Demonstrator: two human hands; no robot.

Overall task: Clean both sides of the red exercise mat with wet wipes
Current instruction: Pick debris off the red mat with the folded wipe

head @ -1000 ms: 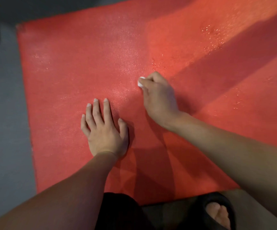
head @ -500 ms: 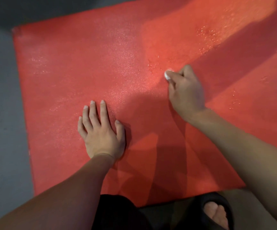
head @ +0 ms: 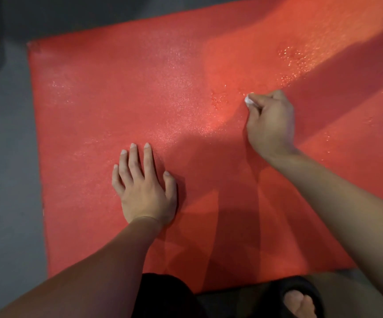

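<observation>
Currently the flat red foam exercise mat point(head: 153, 92) lies on the grey floor point(head: 4, 157), its upper face glistening wet in patches; the underside is judged uncleaned. The right hand point(head: 269, 125) has its fingers point(head: 258, 100) clamped on a small white wet wipe point(head: 249, 100) against the mat, and the left hand point(head: 143, 187) presses flat, fingers apart.

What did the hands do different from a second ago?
The right hand, gripping the white wet wipe, slid rightward across the red mat. The left hand stayed pressed flat on the mat, fingers spread. Nothing was picked up or let go.
</observation>
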